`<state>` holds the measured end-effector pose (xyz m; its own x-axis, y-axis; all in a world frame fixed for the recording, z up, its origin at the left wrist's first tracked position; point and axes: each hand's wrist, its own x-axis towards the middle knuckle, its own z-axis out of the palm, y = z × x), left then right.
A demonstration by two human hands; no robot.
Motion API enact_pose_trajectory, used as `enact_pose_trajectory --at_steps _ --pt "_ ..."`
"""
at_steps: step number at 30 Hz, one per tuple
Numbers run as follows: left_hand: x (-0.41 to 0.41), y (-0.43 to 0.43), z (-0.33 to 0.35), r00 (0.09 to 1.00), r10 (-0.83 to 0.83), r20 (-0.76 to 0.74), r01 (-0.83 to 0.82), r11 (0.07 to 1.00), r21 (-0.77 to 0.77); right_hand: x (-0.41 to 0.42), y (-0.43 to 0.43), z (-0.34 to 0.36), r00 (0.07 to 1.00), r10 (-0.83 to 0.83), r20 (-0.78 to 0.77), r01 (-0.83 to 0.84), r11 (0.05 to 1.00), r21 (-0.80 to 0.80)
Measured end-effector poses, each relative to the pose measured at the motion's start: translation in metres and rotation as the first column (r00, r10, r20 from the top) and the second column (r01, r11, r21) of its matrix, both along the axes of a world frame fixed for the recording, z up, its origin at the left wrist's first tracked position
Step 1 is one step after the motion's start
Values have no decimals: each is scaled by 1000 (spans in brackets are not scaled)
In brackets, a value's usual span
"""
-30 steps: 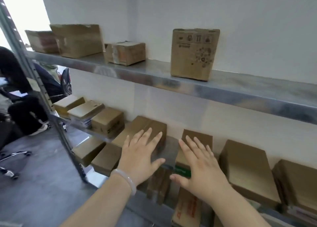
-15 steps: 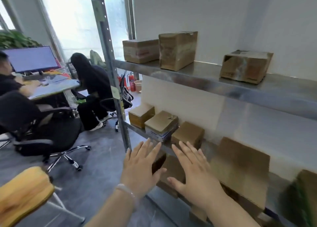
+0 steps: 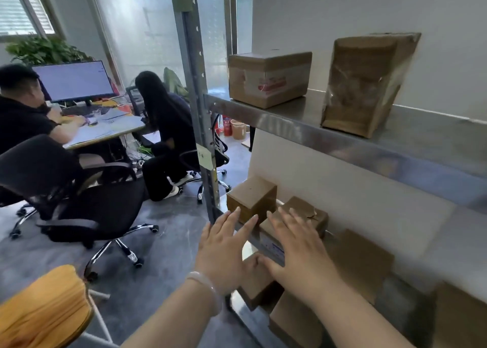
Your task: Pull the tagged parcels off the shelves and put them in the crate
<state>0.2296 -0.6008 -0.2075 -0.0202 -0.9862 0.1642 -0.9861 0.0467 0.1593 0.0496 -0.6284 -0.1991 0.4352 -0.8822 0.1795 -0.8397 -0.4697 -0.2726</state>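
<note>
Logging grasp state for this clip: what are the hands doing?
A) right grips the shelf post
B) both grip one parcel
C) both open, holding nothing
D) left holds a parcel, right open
C: the left hand and right hand are spread flat and straight, holding nothing.

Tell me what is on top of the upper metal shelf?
The upper metal shelf holds two cardboard parcels: a low taped box near the post and a taller film-wrapped box right of it. Anything behind them is hidden.
</note>
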Motion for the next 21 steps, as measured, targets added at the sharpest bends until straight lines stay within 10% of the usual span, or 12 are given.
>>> enact_pose_trajectory --at_steps 21 --pt "75 -218 -65 946 -280 -165 320 893 317 96 -113 -60 831 -553 -64 553 807 205"
